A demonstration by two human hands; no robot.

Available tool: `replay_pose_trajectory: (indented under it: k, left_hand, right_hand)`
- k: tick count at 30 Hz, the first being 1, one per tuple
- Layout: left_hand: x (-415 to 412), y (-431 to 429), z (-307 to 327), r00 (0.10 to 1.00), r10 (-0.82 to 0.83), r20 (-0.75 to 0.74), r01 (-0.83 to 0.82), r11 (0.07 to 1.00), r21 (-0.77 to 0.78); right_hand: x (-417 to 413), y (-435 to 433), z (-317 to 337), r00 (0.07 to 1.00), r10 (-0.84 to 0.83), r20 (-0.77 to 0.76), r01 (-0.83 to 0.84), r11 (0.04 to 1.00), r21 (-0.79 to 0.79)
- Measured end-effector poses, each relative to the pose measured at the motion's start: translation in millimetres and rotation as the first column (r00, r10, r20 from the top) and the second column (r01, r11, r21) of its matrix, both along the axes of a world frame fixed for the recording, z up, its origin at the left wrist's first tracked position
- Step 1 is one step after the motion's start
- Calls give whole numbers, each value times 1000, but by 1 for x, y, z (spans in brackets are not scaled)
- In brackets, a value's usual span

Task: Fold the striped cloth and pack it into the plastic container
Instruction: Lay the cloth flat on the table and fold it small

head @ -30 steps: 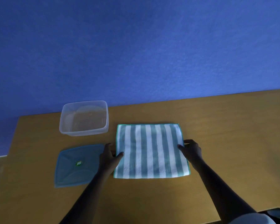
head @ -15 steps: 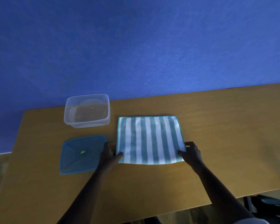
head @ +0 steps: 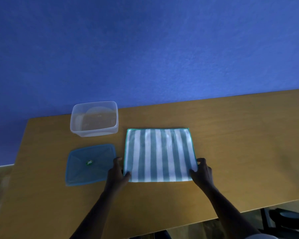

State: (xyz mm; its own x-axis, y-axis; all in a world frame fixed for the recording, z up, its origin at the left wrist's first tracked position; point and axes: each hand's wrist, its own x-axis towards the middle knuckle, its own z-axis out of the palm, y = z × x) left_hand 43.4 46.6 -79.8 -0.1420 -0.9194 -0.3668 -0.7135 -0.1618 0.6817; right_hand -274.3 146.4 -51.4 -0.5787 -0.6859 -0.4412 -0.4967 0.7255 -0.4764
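Observation:
The striped cloth, teal and white with a green hem, lies flat on the wooden table. My left hand pinches its near left corner and my right hand pinches its near right corner. The clear plastic container stands open and empty at the back left, apart from the cloth.
The container's blue lid lies flat just left of my left hand. A blue wall rises behind the table. The table's near edge runs at lower right, with a dark chair below it.
Both hands slid from the cloth's side edges down to its near corners and took hold of them. The view shifted a little.

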Motion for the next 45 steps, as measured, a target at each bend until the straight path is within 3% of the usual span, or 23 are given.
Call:
replay_pose_trajectory:
  k: [4,8,12,17,22,37,45]
  left_hand:
    - [-7,-2,11,991,-75,112,92,984,-155]
    - [-24,-10,25,942,-195,273,276,913,-300]
    - [-48,-22,27,859,-388,335,472,854,-219]
    - [-65,-36,15,723,-526,447,618,782,-79]
    - [-67,-44,6,658,-541,524,614,788,43]
    - [-103,13,13,718,-432,546,449,886,111]
    - [-125,32,19,714,-468,521,461,874,153]
  right_hand:
    - [7,-7,4,991,42,-125,-35,998,51]
    - [21,-26,12,946,154,-285,-162,987,-3]
    - [42,-42,9,902,314,-296,-335,942,-22]
    - [73,-42,-9,901,345,-262,-346,937,46]
    - [83,-37,-23,893,366,-261,-347,930,119]
    - [52,-118,-21,865,459,-205,-430,887,171]
    - [52,-153,-27,748,641,-170,-638,766,80]
